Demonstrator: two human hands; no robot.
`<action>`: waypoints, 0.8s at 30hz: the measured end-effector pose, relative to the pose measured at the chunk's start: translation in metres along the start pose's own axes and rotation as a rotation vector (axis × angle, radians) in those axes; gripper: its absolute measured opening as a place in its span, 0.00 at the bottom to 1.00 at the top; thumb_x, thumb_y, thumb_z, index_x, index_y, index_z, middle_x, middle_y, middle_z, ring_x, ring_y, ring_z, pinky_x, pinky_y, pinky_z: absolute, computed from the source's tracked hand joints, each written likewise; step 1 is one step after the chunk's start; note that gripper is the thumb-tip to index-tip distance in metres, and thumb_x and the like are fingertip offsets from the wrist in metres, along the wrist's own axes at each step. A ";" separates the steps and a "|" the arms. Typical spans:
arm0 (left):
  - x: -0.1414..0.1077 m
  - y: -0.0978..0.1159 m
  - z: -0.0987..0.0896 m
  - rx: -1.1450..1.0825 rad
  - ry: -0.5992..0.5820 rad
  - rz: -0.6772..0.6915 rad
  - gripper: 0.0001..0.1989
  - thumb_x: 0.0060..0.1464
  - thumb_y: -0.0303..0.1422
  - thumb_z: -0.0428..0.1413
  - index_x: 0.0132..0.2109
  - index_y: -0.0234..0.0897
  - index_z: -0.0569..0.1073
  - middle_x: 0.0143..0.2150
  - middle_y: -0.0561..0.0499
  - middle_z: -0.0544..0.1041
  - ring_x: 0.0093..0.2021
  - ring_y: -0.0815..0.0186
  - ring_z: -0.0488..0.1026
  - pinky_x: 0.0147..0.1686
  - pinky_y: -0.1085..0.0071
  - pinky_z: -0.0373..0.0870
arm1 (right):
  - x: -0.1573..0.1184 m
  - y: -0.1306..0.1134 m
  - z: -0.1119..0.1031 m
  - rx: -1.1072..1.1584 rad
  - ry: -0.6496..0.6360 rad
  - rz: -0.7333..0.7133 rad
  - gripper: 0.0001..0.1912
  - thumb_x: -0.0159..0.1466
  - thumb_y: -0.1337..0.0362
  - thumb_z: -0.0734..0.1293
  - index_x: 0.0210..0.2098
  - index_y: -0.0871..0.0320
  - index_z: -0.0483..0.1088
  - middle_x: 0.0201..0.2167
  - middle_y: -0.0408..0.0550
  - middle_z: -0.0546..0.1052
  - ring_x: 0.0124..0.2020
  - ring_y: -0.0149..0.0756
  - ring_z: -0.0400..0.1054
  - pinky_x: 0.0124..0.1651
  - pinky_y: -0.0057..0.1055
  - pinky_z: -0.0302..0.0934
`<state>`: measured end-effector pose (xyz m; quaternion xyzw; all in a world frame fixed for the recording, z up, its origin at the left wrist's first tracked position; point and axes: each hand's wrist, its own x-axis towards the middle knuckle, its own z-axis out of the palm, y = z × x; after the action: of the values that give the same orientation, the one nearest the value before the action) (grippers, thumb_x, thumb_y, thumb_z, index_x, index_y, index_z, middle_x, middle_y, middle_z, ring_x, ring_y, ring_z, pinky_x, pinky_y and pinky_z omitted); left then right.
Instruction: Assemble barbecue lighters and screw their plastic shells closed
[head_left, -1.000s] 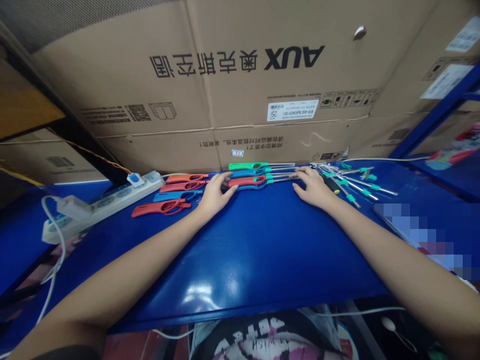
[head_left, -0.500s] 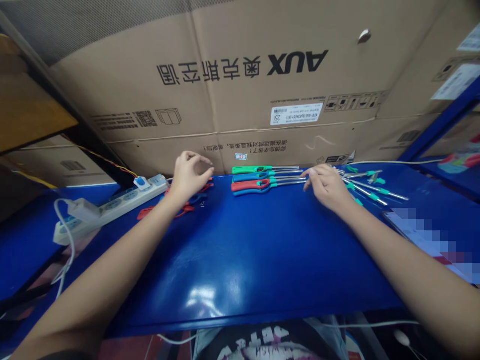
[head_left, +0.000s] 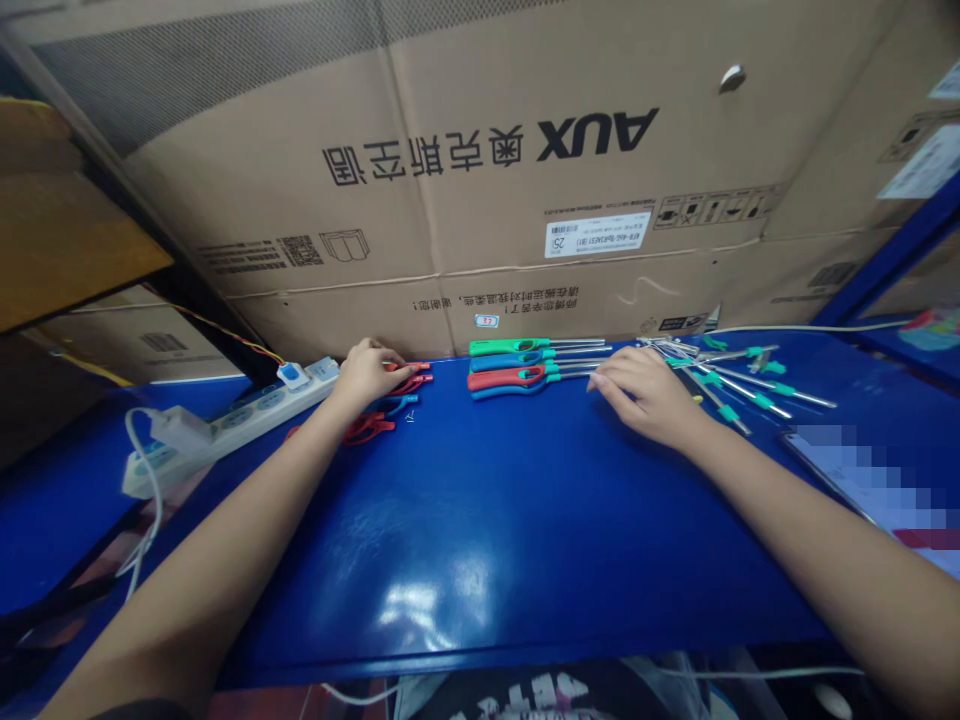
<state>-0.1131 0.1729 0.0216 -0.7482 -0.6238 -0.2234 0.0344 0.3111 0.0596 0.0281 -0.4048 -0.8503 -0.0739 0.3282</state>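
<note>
My left hand (head_left: 367, 372) is low over a group of red and blue lighter handles at the table's back left. Its thumb and fingers close on a red lighter handle (head_left: 421, 378); part of the grip is hidden. My right hand (head_left: 646, 392) is palm down with loosely bent fingers apart, beside the metal tubes of assembled long-nosed lighters. Those lie in a row between my hands: a green lighter (head_left: 495, 347), blue ones and a red lighter (head_left: 504, 379). Right of that hand lie several loose metal tubes with green ends (head_left: 739, 378), partly covered by it.
A cardboard box (head_left: 480, 220) stands behind the blue table (head_left: 510, 520). A white power strip (head_left: 240, 420) with plugs and cables lies at left. At right is a partly pixelated phone-like device (head_left: 840, 460). A small label (head_left: 487, 321) sticks to the box.
My left hand has come down onto the red handles, its thumb and fingers drawing closer together. My right hand has shifted slightly, its fingers still loosely bent. The view has tilted a little.
</note>
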 end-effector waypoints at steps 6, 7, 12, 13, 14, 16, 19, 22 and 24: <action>0.003 -0.003 0.005 -0.075 -0.059 0.036 0.17 0.51 0.50 0.60 0.31 0.42 0.83 0.29 0.46 0.79 0.40 0.55 0.75 0.40 0.64 0.71 | -0.001 0.000 0.002 0.082 -0.051 0.017 0.25 0.74 0.61 0.53 0.25 0.54 0.72 0.32 0.47 0.81 0.38 0.40 0.72 0.47 0.44 0.58; 0.003 -0.003 0.005 -0.086 -0.066 0.041 0.16 0.51 0.49 0.60 0.31 0.43 0.83 0.29 0.46 0.80 0.38 0.55 0.75 0.39 0.64 0.71 | -0.001 0.001 0.003 0.069 -0.049 0.011 0.25 0.73 0.61 0.55 0.23 0.54 0.71 0.32 0.46 0.81 0.38 0.41 0.72 0.46 0.43 0.58; 0.005 -0.001 0.003 -0.108 -0.071 0.053 0.14 0.50 0.46 0.60 0.28 0.42 0.82 0.29 0.46 0.81 0.36 0.55 0.76 0.36 0.63 0.70 | -0.002 0.003 0.009 0.046 -0.066 -0.032 0.22 0.71 0.61 0.60 0.23 0.54 0.74 0.33 0.46 0.81 0.37 0.40 0.71 0.45 0.43 0.59; 0.006 0.000 0.003 -0.106 -0.069 0.054 0.13 0.50 0.45 0.60 0.27 0.42 0.82 0.29 0.46 0.81 0.37 0.55 0.76 0.37 0.63 0.70 | -0.002 0.003 0.010 0.047 -0.071 -0.036 0.21 0.71 0.61 0.61 0.23 0.54 0.74 0.33 0.46 0.81 0.37 0.40 0.71 0.45 0.43 0.59; 0.006 0.000 0.004 -0.103 -0.067 0.053 0.13 0.50 0.44 0.60 0.26 0.42 0.81 0.29 0.46 0.81 0.37 0.54 0.76 0.37 0.62 0.70 | -0.002 0.003 0.010 0.049 -0.075 -0.038 0.21 0.71 0.61 0.61 0.23 0.54 0.74 0.33 0.46 0.81 0.37 0.40 0.71 0.46 0.43 0.59; 0.006 0.002 0.005 -0.094 -0.057 0.047 0.12 0.50 0.43 0.61 0.25 0.42 0.80 0.29 0.45 0.80 0.38 0.53 0.76 0.39 0.62 0.71 | -0.002 0.003 0.010 0.057 -0.079 -0.037 0.21 0.71 0.61 0.61 0.23 0.54 0.74 0.33 0.47 0.81 0.37 0.40 0.71 0.46 0.43 0.59; 0.004 0.005 0.007 -0.073 -0.026 0.029 0.12 0.51 0.41 0.61 0.25 0.41 0.79 0.31 0.44 0.79 0.40 0.52 0.76 0.41 0.61 0.71 | -0.002 0.002 0.009 0.064 -0.083 -0.032 0.21 0.71 0.61 0.61 0.23 0.54 0.74 0.33 0.47 0.81 0.37 0.40 0.71 0.46 0.43 0.59; 0.002 0.008 0.006 -0.038 0.027 0.005 0.12 0.54 0.41 0.60 0.27 0.40 0.78 0.35 0.43 0.78 0.41 0.52 0.75 0.41 0.61 0.71 | -0.001 0.002 0.008 0.066 -0.081 -0.036 0.21 0.71 0.61 0.61 0.23 0.54 0.74 0.32 0.47 0.81 0.37 0.40 0.71 0.46 0.43 0.59; 0.000 0.010 0.004 -0.011 0.067 -0.008 0.12 0.56 0.40 0.57 0.29 0.40 0.78 0.37 0.43 0.77 0.41 0.52 0.74 0.41 0.60 0.70 | -0.001 0.002 0.008 0.070 -0.079 -0.038 0.21 0.71 0.61 0.61 0.23 0.54 0.74 0.32 0.47 0.81 0.37 0.40 0.71 0.46 0.43 0.60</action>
<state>-0.1022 0.1721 0.0206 -0.7380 -0.6240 -0.2519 0.0500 0.3089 0.0631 0.0211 -0.3797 -0.8722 -0.0344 0.3066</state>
